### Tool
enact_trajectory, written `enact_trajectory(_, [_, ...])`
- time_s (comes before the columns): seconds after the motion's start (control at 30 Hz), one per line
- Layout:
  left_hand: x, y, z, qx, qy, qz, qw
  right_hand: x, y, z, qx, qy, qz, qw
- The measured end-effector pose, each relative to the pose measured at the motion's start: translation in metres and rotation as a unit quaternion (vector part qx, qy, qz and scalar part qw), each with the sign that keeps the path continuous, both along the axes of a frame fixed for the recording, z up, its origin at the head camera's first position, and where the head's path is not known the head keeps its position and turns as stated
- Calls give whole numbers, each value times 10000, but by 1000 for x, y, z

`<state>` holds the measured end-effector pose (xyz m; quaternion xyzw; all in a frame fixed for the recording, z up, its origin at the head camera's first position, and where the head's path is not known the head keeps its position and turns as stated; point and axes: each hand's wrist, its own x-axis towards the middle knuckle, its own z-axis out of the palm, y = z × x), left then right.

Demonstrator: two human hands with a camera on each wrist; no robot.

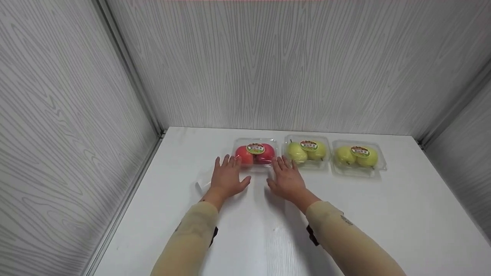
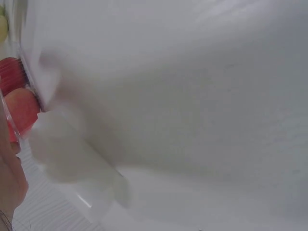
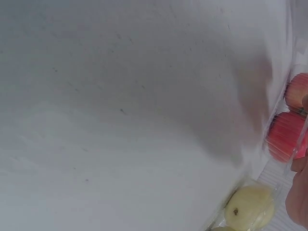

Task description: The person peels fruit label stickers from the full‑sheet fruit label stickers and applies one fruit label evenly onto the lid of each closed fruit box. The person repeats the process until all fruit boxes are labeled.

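Two red apples lie in a clear plastic box with an oval label on its lid. My left hand, fingers spread and straight, reaches to the near left corner of this box. On the other side, my right hand has its straight fingers between the apple box's near right corner and a box of yellow-green pears. Whether the fingertips touch the plastic cannot be told. In the left wrist view a white roll-like object lies beside the left hand, which partly hides it in the head view.
Farther right is a second clear box of pears, slightly turned. The boxes stand in a row near the back of the white table. Wood-grain panels close off the back and both sides.
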<state>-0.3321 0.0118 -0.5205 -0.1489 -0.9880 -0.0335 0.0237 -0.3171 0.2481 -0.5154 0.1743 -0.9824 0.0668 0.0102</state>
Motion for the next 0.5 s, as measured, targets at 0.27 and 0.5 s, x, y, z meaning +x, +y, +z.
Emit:
enact_trajectory(0.27, [-12,2,2,41,-96,84,9999,-12,-1,0,200,-28,17,9998])
enact_trajectory(0.5, [-20,4,2,33,-63,64,10000,-20,-2,2,250,69,27,9997])
